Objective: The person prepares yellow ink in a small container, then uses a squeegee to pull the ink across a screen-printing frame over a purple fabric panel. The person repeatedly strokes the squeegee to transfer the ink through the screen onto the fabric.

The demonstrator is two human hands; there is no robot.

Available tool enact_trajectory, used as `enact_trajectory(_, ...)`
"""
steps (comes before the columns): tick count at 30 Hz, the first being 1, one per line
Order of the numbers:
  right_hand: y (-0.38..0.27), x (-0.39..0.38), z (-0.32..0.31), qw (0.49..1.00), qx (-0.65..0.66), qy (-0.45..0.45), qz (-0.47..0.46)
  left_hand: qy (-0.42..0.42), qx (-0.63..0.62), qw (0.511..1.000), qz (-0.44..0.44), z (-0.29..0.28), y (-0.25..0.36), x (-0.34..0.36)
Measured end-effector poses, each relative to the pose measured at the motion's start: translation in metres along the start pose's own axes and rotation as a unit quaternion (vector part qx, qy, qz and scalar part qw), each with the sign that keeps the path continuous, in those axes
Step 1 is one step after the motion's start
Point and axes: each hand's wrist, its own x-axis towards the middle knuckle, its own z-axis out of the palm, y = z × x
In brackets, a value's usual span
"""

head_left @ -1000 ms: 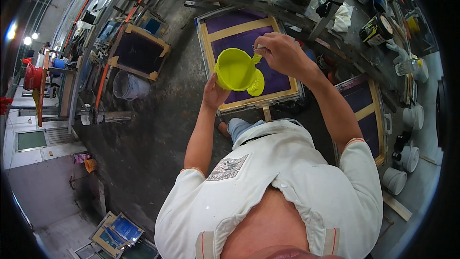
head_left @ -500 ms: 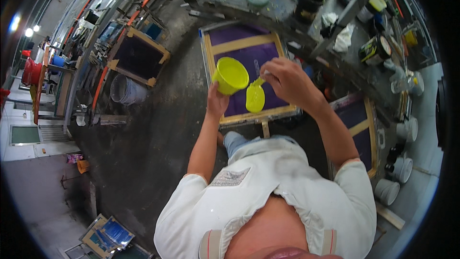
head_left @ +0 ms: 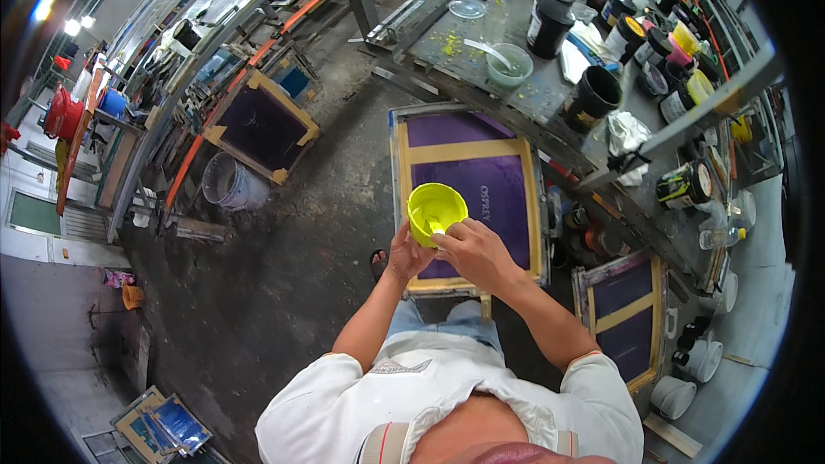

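Now the left grip [head_left: 407,253] holds a yellow cup [head_left: 437,198] by its lower left side, and the right grip [head_left: 478,251] pinches a pale scoop [head_left: 436,228] against the near rim. The scoop hung outside the cup half a second ago; it now dips inside, so tool and yellow contents appear gathered in one vessel. The cup is held above a purple screen frame [head_left: 493,167], before the person's body. The scoop's blade and depth cannot be made out, and fingers cover part of the rim. Jars crowd the table [head_left: 547,86], overlapping toward the right.
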Motion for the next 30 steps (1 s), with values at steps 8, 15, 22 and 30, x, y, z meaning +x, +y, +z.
enact_trajectory(8, -0.002, 0.083, 0.035, 0.957, 0.051, 0.238, 0.157, 0.097, 0.128, 0.987, 0.017, -0.004, 0.167, 0.13)
enact_trajectory(15, -0.038, 0.038, 0.084, 0.867, 0.054, 0.23, 0.438, 0.092, 0.124, 0.988, -0.021, -0.004, 0.239, 0.27)
enact_trajectory(22, -0.136, -0.02, 0.11, 0.679, 0.065, 0.336, 0.65, 0.358, 0.402, 0.841, 0.051, -0.024, 0.264, 0.365)
enact_trajectory(30, -0.223, -0.038, 0.2, 0.538, 0.035, 0.428, 0.725, 0.205, 0.351, 0.902, -0.144, -0.002, 0.253, 0.372)
